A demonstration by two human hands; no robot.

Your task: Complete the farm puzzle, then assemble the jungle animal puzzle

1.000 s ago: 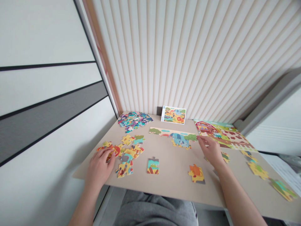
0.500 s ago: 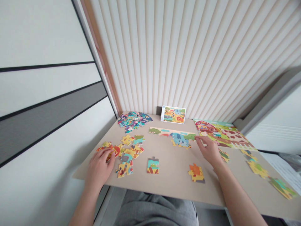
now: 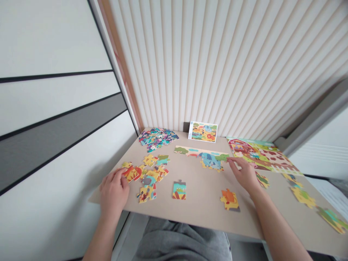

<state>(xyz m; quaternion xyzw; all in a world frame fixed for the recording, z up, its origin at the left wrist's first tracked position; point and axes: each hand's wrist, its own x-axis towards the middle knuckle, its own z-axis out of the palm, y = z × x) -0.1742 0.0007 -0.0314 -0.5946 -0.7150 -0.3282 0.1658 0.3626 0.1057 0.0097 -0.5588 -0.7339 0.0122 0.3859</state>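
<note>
My left hand (image 3: 114, 188) rests on the table at the left edge of a loose pile of yellow and orange puzzle pieces (image 3: 149, 174), its fingers bent; what lies under them is hidden. My right hand (image 3: 241, 172) touches the right end of a partly joined puzzle strip (image 3: 201, 154) showing trees, clouds and blue elephants. Its thumb and forefinger are close together there, and whatever is between them is too small to make out. A frog piece (image 3: 179, 190) and an orange and yellow piece (image 3: 230, 200) lie apart near the front edge.
A picture card (image 3: 202, 132) leans at the back. Purple and teal pieces (image 3: 157, 138) are heaped at the back left. A farm puzzle (image 3: 263, 156) lies at the back right, with several loose pieces (image 3: 303, 196) in front. White panels stand at the left.
My left hand has drawn back slightly left from the yellow and orange pile, uncovering more of a red-orange piece. My right hand stays at the strip's end. The view has shifted slightly.
</note>
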